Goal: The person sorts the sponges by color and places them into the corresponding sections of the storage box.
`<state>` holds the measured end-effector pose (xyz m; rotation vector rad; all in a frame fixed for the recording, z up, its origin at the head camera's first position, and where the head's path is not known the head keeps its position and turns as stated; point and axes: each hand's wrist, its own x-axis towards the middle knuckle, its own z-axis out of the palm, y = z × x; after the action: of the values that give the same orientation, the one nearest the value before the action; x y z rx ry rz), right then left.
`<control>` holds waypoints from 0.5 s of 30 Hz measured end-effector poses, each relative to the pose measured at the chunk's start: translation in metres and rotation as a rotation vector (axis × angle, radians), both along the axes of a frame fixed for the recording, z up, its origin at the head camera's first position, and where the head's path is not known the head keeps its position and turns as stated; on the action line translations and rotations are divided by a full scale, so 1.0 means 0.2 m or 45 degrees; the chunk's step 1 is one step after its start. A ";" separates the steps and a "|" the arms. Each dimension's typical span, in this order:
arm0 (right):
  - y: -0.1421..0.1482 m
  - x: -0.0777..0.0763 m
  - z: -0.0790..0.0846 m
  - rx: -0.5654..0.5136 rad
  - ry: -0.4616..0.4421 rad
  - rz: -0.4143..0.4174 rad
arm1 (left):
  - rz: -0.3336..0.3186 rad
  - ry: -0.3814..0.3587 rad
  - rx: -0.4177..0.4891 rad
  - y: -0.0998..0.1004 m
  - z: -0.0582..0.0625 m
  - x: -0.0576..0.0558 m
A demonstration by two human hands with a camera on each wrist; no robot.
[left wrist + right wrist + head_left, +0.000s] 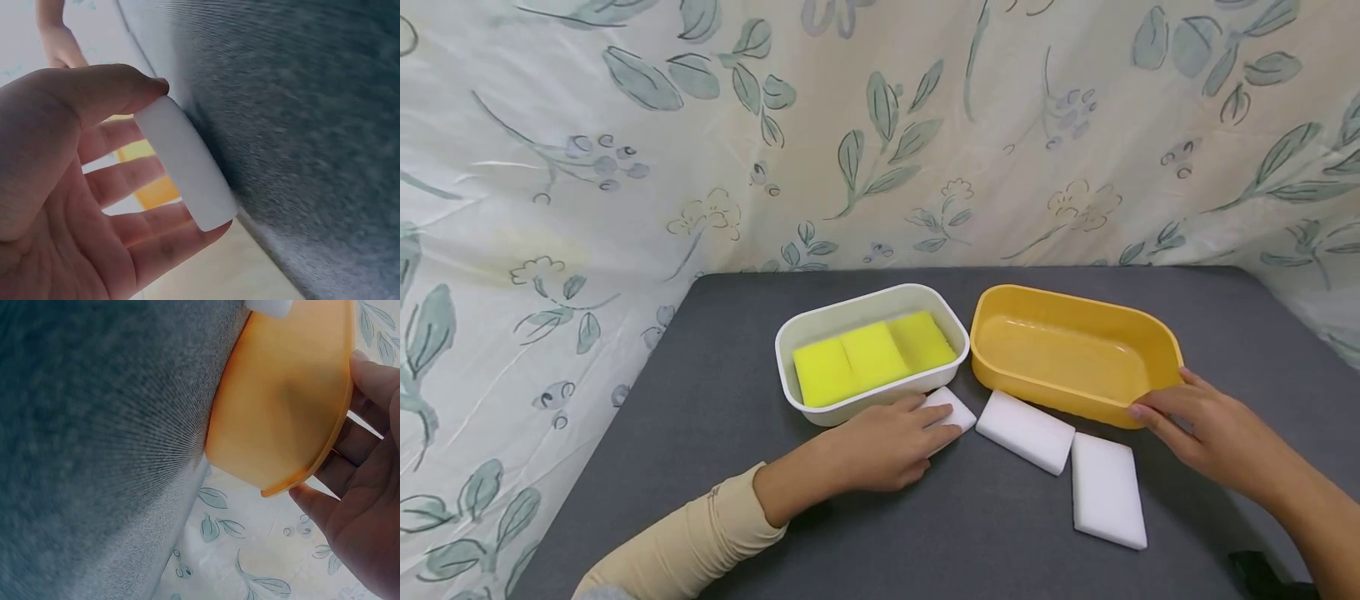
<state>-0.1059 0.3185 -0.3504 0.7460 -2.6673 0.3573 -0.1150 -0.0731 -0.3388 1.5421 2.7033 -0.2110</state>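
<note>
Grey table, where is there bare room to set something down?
Bare table shows left of the white tub, and nearer, between the left sleeve and the rightmost pad. The yellow tub is empty inside. It's crowded along the tubs' near sides: left hand, white pads, right hand.

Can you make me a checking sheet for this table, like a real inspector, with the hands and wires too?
Surface: dark grey table.
Job's things: white tub with three yellow sponges in it; yellow tub beside it; three white blocks on the near side of the tubs.
Clutter: a black thing near the right forearm, partly out of view; cannot tell what it is.
Hands: left hand holds one white block; right hand grips the yellow tub's rim.
Cables: nothing seen.
Surroundings: leafy cloth behind and beside the table.
</note>
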 end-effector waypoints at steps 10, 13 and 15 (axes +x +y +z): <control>0.00 0.01 0.00 -0.007 -0.002 -0.011 | 0.049 0.018 0.119 0.04 0.08 0.02; 0.00 0.01 0.01 -0.012 -0.020 -0.015 | 0.043 0.047 0.185 0.05 0.11 0.04; 0.00 0.01 0.01 -0.010 -0.039 -0.014 | 0.039 0.076 0.223 0.06 0.14 0.06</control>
<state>-0.1037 0.3183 -0.3481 0.7290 -2.6956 0.3793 -0.1039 -0.0610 -0.3102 1.5581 2.8582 -0.0203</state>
